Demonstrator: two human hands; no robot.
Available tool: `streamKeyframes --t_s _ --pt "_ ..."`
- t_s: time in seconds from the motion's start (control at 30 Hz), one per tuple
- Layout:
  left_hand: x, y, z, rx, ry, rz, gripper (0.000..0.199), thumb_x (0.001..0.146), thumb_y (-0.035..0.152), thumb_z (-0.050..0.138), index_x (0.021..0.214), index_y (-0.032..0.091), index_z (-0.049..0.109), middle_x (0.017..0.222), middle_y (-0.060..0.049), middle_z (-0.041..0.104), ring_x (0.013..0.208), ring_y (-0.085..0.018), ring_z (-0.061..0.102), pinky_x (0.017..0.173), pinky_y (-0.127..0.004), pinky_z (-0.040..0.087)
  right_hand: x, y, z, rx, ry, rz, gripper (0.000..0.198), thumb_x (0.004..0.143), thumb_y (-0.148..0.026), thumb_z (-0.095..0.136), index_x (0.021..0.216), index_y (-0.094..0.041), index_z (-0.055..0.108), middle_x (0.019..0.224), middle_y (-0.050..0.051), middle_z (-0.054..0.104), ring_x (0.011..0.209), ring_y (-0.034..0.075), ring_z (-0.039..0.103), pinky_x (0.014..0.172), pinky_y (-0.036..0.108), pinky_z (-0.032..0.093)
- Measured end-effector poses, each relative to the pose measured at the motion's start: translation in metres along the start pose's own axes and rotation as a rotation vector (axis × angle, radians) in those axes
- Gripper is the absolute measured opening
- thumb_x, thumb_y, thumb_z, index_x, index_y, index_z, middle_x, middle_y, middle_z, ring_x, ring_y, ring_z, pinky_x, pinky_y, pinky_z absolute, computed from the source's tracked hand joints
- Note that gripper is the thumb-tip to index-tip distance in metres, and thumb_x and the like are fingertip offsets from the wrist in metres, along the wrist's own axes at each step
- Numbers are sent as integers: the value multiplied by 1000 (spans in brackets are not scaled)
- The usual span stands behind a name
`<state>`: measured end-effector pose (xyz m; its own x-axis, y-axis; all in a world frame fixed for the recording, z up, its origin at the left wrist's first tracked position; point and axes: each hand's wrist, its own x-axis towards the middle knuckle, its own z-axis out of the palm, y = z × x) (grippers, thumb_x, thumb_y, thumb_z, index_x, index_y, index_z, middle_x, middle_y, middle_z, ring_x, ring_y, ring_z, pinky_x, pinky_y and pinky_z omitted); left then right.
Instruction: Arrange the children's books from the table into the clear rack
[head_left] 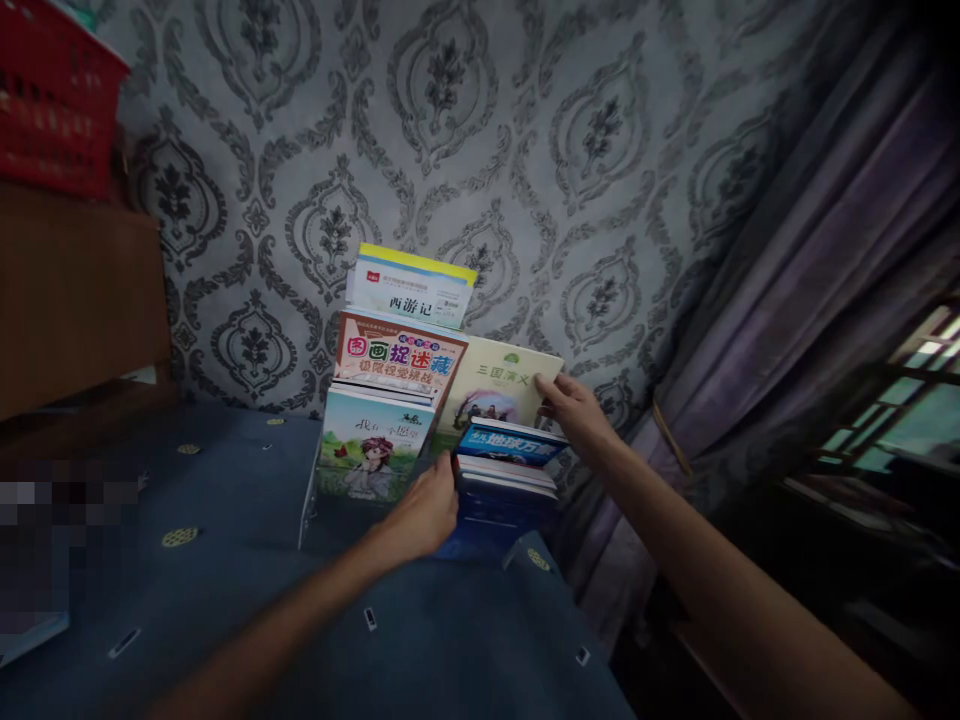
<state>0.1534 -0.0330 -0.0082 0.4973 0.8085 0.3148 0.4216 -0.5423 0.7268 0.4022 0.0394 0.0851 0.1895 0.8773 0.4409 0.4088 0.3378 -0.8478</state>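
Observation:
My right hand (574,405) pinches the upper right corner of a pale yellow-green book (499,385) that stands behind a stack of blue books. My left hand (427,512) is curled at the left edge of the front blue book (502,510), its fingertips partly hidden. Another blue book (510,442) with white lettering stands just behind that one. To the left, a green illustrated book (371,445), a brown-red picture book (397,362) and a white book with a yellow top edge (412,292) rise in steps. A clear stand edge (307,505) shows at their left.
The books stand on a blue patterned cloth (247,600) against a grey damask wall (450,130). A red plastic basket (60,110) sits on a brown box (75,290) at the left. Purple curtains (787,330) hang at the right.

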Motion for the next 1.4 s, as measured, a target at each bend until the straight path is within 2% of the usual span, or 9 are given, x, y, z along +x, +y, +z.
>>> streamKeyframes --t_s 0.1,0.2,0.3,0.53,0.77,1.0,1.13,1.3,1.4 --pt "-3 -2 -1 -34 -13 -13 59 86 14 45 143 15 30 138 -17 55 130 -26 51 110 -37 40 16 3 1 12 -13 68 49 67 -64 71 95 -24 68 93 4 75 75 18 65 59 26 47" --pt "-5 -4 -2 -42 -48 -48 62 89 17 43 148 6 23 146 -23 46 137 -28 44 114 -39 36 22 2 -1 19 -45 99 46 64 -60 76 89 -22 70 91 4 75 69 15 63 56 23 45" --pt "-7 -8 0 -60 -45 -51 64 90 18 42 149 4 21 151 -24 40 141 -29 39 117 -41 32 22 2 -5 22 -63 95 46 61 -56 80 92 -22 71 91 4 75 67 14 62 53 22 44" --pt "-8 -19 7 -91 -18 -16 63 89 19 43 148 8 24 151 -21 41 141 -27 39 117 -40 31 16 4 -5 39 -52 20 48 62 -54 79 97 -22 71 90 4 76 67 16 64 48 22 45" --pt "-14 -13 -2 -88 -70 -25 62 87 18 45 146 7 27 148 -21 45 138 -26 43 116 -38 32 7 -1 -5 65 -20 24 48 61 -53 80 95 -21 69 97 6 75 79 18 67 53 22 49" --pt "-20 -15 -2 -109 -57 -7 62 86 15 47 145 7 31 150 -21 42 140 -27 40 118 -40 31 -6 -1 -12 105 28 51 44 57 -52 84 83 -20 69 81 5 72 74 19 66 52 24 51" --pt "-27 -18 -3 -112 -58 24 63 85 13 47 146 11 32 152 -17 41 141 -25 38 119 -41 29 -10 0 -12 127 39 45 41 56 -51 84 78 -20 68 77 4 71 73 19 65 51 24 50" --pt "-43 -20 -9 -72 -87 -62 66 88 19 47 150 10 27 156 -19 35 144 -28 33 120 -45 27 -12 0 -11 163 50 33 46 51 -45 85 86 -22 66 78 2 71 73 19 65 54 25 50" --pt "-55 -22 -12 -31 -102 -51 67 89 21 45 151 8 24 156 -21 34 144 -29 34 119 -47 29 -17 -3 -10 181 16 26 44 53 -40 85 90 -22 67 84 2 74 74 19 66 57 26 51"
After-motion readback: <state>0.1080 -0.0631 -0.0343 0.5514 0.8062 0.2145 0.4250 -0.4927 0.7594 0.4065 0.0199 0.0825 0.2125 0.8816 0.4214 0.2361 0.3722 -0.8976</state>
